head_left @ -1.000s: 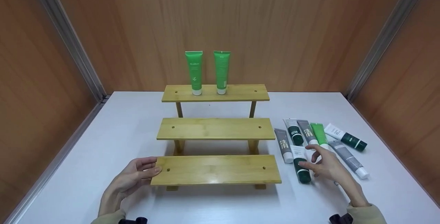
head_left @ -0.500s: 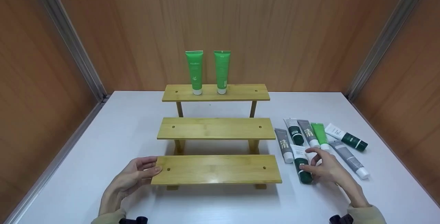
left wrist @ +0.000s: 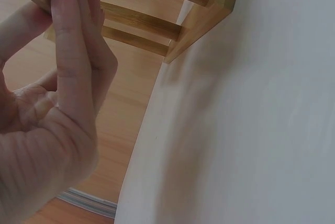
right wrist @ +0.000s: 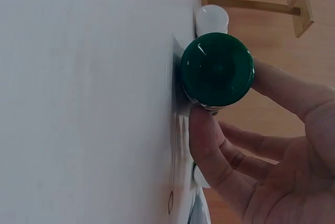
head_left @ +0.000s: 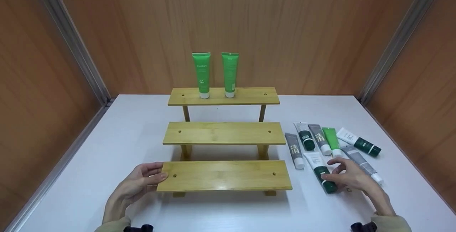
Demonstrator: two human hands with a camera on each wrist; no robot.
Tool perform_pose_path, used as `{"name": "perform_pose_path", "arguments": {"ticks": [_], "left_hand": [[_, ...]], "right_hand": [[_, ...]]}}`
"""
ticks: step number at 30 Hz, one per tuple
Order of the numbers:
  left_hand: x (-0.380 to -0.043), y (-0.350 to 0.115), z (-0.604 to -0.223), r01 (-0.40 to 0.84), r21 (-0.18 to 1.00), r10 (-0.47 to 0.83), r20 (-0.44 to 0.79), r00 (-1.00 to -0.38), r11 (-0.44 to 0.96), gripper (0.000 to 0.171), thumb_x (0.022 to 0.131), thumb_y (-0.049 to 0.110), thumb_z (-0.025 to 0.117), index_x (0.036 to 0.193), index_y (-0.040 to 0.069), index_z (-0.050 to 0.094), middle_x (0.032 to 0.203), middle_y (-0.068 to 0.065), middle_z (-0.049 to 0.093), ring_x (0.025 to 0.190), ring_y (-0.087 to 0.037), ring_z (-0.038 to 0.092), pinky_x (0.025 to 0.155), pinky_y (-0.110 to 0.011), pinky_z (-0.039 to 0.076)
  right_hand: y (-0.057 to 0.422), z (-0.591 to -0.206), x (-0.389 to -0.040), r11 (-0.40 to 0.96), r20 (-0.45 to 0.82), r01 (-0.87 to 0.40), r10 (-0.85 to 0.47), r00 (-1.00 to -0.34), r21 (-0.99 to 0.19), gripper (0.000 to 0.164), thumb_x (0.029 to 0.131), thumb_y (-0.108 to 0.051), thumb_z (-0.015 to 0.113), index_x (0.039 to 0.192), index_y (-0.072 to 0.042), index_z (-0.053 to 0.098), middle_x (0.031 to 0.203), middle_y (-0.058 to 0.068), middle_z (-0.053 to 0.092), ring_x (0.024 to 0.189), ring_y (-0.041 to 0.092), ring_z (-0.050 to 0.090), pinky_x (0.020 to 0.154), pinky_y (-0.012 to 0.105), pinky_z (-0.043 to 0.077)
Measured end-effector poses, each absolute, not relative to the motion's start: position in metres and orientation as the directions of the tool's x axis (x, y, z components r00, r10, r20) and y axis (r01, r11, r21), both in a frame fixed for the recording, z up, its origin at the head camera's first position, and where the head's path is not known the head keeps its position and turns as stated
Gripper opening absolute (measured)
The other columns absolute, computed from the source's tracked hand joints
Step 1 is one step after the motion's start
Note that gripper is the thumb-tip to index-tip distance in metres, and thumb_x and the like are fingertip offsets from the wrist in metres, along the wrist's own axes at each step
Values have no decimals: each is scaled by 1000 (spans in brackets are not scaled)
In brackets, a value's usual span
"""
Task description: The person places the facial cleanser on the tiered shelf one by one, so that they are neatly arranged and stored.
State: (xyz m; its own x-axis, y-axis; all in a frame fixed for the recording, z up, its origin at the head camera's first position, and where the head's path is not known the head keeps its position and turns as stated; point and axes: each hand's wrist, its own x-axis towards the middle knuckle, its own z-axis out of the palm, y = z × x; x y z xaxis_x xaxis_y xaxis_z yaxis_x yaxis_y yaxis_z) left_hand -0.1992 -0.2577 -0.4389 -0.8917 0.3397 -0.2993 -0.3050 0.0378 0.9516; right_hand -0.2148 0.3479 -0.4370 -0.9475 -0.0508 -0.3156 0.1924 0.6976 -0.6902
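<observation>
My left hand pinches the left end of the lowest board of a three-tier bamboo display stand, thumb on top and fingers at the edge. My right hand grips a white and dark green squeeze tube lying low over the white table. In the right wrist view its round green cap faces the camera, with thumb and fingertips around the tube. Two bright green tubes, a left one and a right one, stand cap down on the top board.
Near the right hand lie several more tubes: a grey one, a white and green one, another grey one, a light green one, and others farther right. Wood-look panels enclose the table.
The right hand has shifted right and slightly toward me with the white and green tube, which now lies at more of a slant, away from the grey tube. The left hand stays put.
</observation>
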Motion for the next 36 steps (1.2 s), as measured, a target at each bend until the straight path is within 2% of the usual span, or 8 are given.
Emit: {"name": "perform_pose_path", "arguments": {"ticks": [6,13,19,36], "left_hand": [[-199,-259,-440,-294,955,352,-288,-891,38,78,95,16,69,149,-17,24,113,-1,66,100,-10,69,88,-25,60],[-199,-259,-441,-293,956,355,-285,-890,34,76,95,15,69,149,-17,25,113,-1,66,100,-11,70,87,-26,61],[-198,-258,-440,-301,953,340,-294,-893,36,76,95,16,69,149,-16,26,113,-1,65,100,-11,68,89,-26,60],[-198,-258,-439,-293,955,346,-286,-894,32,77,95,15,69,149,-17,25,111,0,65,98,-10,69,86,-25,61]], "right_hand": [[362,-436,-214,724,-339,195,-58,-939,-662,74,85,-34,81,137,8,49,98,9,63,75,16,62,62,31,57],[373,-434,-213,763,-343,173,-67,-937,-622,68,85,-35,81,132,7,55,102,10,64,86,18,59,68,30,57],[374,-433,-215,790,-356,166,-71,-932,-590,66,84,-34,82,131,6,58,104,12,64,88,19,58,70,29,54],[375,-435,-215,796,-347,151,-78,-935,-586,65,84,-35,82,130,6,60,104,11,66,92,21,57,71,28,48]]}}
